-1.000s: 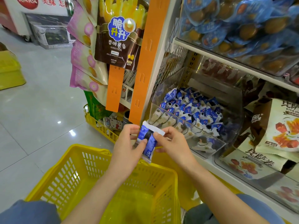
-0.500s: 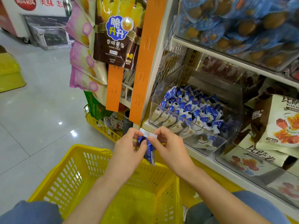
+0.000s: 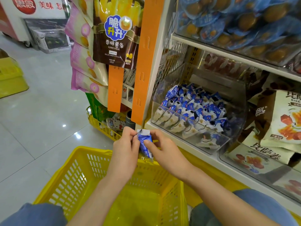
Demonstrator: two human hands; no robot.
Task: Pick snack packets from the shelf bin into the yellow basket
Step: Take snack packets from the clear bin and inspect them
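The basket [image 3: 65, 173] is sitting low at the left, between the person's knees. What shows of its floor is looking bare, though the forearms are hiding part of it, so I am judging this to be an early packet, possibly the first. The step in hand is the carry: one packet is already out of the bin and is being held above the basket's far rim, not yet let go. The left hand [image 3: 125, 150] is gripping it, its fingers [image 3: 129, 136] curling round the packet's left edge near the crimped white top. The packet [image 3: 144, 144], blue and white, is hanging nearly upright between the two hands, touching both, with its lower end dipping to about the rim line. The right hand [image 3: 166, 154] is pinching it from the other side, the thumb [image 3: 148, 141] pressing across its blue face. The other fingers are lying behind the packet, and I cannot tell how they are bearing on it. Further right, the bin [image 3: 158, 90] is standing on the shelf, well stocked with like packets and apart from both hands. The next move, I think, is calling for a short drop: bringing the packet over the basket's open middle, loosening both grips so it falls inside, then reaching one hand to the bin for another.
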